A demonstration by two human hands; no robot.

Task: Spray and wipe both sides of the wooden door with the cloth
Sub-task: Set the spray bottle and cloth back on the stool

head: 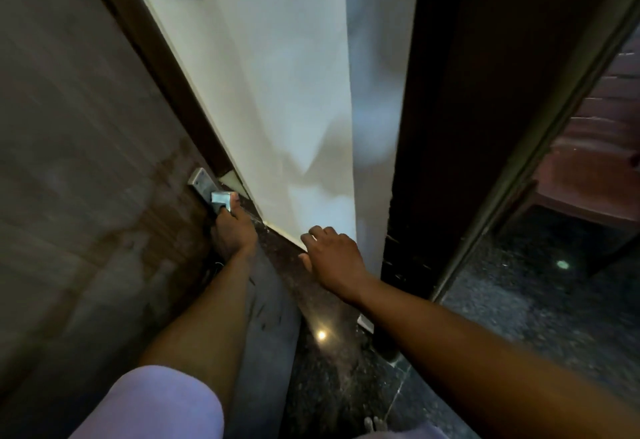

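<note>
Gripping the metal handle [221, 200] near the edge of the wooden door [86, 161], the left hand [233, 230] steadied it.
Likely heavy, stiff and hinged, the door stood left, beside the white wall [277, 92]; the right hand [332, 258] hung slack and unclenched.
</note>
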